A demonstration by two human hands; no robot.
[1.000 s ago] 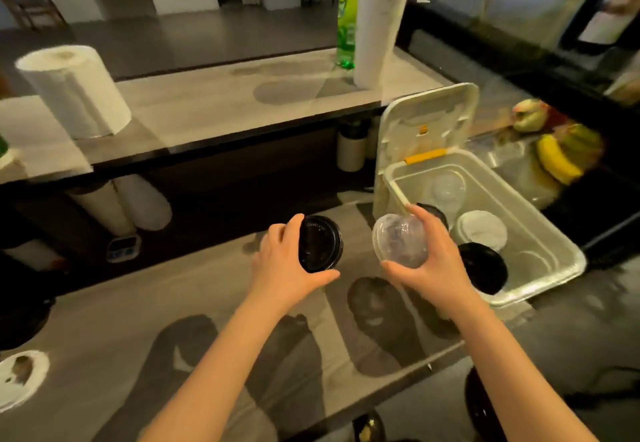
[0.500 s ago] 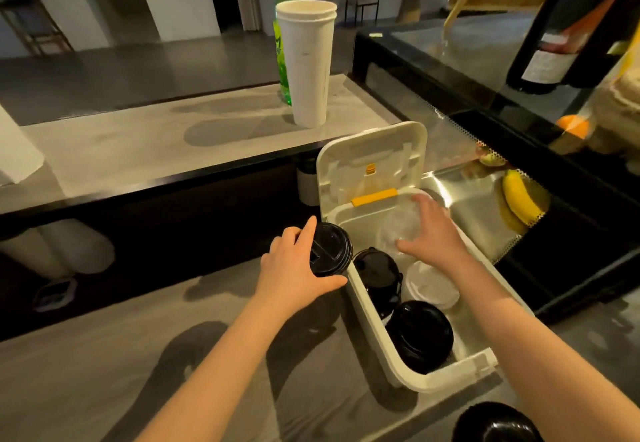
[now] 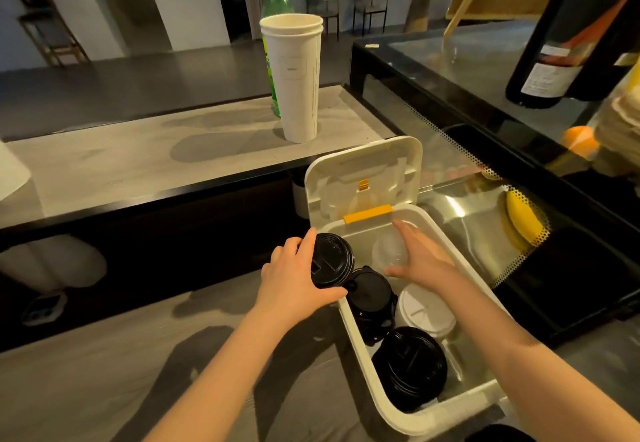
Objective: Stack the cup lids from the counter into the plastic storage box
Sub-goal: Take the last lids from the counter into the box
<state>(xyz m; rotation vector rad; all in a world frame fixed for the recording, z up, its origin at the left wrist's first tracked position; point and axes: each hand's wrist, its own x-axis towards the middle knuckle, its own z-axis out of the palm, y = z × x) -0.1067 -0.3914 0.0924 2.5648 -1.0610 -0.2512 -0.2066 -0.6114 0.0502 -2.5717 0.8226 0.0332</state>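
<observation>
At far left, bare grey worktop (image 3: 104, 372). On the back ledge, a green bottle (image 3: 273, 1) stands behind stacked paper cups (image 3: 298, 77). Left hand (image 3: 294, 278): grip pinches the held black lid (image 3: 330, 261), tilted, over the storage box (image 3: 367, 365) far-left rim. The flap (image 3: 363, 171) is hinged open and upright. Inside: middle black lid (image 3: 372, 294), near black lid (image 3: 410, 365), white lid (image 3: 424, 313), clear lid (image 3: 389, 251) at the far end. Right hand (image 3: 422, 261) is at the clear lid, grip spread, fingers straight; can't tell if it's touching. Banana (image 3: 523, 219) at far right.

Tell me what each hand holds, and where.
Left hand grips a black lid by its rim. Right hand spans a clear lid in the box; grip unclear.
</observation>
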